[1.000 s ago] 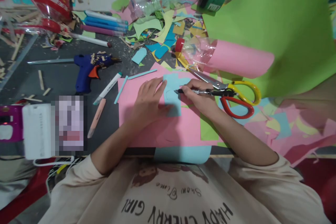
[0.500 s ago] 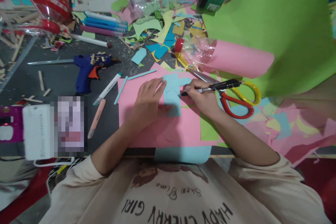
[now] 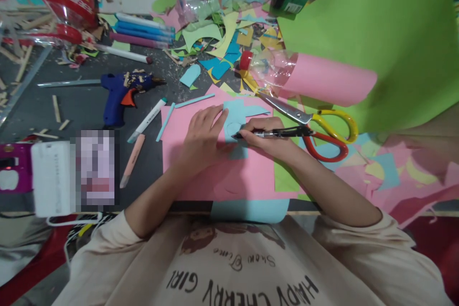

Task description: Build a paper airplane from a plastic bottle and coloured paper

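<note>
My right hand (image 3: pixel 267 137) is closed round a black pen (image 3: pixel 283 132). The pen's tip rests on a light blue paper piece (image 3: pixel 234 111), at the lower edge of a drawn round outline. Fingers spread, my left hand (image 3: pixel 202 136) lies flat and presses the left side of that piece. Beneath both is a pink paper sheet (image 3: pixel 201 184). Two thin blue strips, one of them a rolled-looking strip (image 3: pixel 165 122), lie at its upper left. Just beyond my right hand are scissors (image 3: pixel 304 117) with one yellow and one red handle.
A blue glue gun (image 3: pixel 118 95) and markers (image 3: pixel 147 121) lie to the left. Behind the pink sheet are paper scraps (image 3: pixel 215 43) and a plastic bottle wrapped in pink paper (image 3: pixel 330 79). A large green sheet (image 3: pixel 376 33) covers the right back.
The pen tip has moved left and slightly down on the blue paper, and the round outline now looks closed. My right hand shifted with it; my left hand stayed in place.
</note>
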{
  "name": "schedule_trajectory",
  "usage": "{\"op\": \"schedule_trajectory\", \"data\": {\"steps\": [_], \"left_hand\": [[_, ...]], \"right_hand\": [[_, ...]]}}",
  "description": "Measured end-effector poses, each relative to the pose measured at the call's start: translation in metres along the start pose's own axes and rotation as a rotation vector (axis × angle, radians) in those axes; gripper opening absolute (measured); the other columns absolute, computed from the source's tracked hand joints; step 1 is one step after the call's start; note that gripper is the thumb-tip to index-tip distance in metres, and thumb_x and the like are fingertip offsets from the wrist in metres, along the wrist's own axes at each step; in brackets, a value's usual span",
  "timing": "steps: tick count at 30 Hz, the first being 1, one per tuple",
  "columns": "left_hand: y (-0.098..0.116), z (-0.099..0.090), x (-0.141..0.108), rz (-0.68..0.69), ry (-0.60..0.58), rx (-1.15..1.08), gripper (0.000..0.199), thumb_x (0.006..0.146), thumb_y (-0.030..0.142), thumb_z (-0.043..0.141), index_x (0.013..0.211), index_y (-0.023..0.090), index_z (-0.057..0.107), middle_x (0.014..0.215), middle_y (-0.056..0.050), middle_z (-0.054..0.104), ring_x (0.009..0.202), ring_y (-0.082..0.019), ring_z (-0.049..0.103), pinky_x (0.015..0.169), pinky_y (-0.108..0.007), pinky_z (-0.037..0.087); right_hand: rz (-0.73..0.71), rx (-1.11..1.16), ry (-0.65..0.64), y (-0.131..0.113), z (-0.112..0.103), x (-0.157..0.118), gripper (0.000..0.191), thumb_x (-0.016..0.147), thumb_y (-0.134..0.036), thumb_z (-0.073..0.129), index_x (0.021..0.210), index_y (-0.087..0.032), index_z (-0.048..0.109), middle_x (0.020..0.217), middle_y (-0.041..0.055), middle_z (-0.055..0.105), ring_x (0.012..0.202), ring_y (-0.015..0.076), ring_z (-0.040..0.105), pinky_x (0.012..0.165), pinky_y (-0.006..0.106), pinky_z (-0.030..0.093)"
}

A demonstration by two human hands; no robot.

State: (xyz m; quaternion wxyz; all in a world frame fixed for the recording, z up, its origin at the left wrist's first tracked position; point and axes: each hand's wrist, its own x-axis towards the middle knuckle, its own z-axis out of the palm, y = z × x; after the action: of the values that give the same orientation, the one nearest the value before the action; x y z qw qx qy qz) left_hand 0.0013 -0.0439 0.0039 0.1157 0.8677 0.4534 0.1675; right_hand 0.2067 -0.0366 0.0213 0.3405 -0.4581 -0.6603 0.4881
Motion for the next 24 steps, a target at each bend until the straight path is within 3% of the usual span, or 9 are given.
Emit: {"op": "schedule_trajectory", "data": {"steps": [10,16,24], "left_hand": [[-0.0003,0.0016,-0.0002,-0.018,-0.01,-0.029,0.066,0.088,0.045,0.066,0.143,0.012,0.049,0.144,-0.022,0.056,0.135,-0.037,0.051,0.113,-0.052,0.039],[0.002,-0.0001,0.0008,-0.06,-0.048,-0.051,0.065,0.089,0.046,0.064,0.143,0.014,0.05,0.145,-0.022,0.055,0.136,-0.038,0.05,0.113,-0.055,0.039],[0.0035,-0.0004,0.0016,-0.066,-0.065,-0.061,0.064,0.09,0.049,0.061,0.142,0.012,0.05,0.145,-0.023,0.054,0.135,-0.038,0.05,0.113,-0.056,0.038]], "right_hand": [[0.023,-0.009,-0.026,-0.0006,-0.0008,0.001,0.029,0.085,-0.031,0.06,0.059,-0.02,0.056,0.055,-0.0026,0.055,0.054,0.0109,0.048,0.054,0.026,0.036],[0.06,0.028,-0.006,-0.0052,0.0015,0.0045,0.022,0.084,-0.032,0.06,0.066,-0.02,0.064,0.066,0.0007,0.065,0.063,0.0135,0.056,0.064,0.029,0.044],[0.087,0.023,0.032,0.0011,0.0034,0.0039,0.025,0.081,-0.033,0.06,0.059,-0.021,0.059,0.056,-0.0016,0.057,0.056,0.0128,0.05,0.057,0.028,0.039]]}}
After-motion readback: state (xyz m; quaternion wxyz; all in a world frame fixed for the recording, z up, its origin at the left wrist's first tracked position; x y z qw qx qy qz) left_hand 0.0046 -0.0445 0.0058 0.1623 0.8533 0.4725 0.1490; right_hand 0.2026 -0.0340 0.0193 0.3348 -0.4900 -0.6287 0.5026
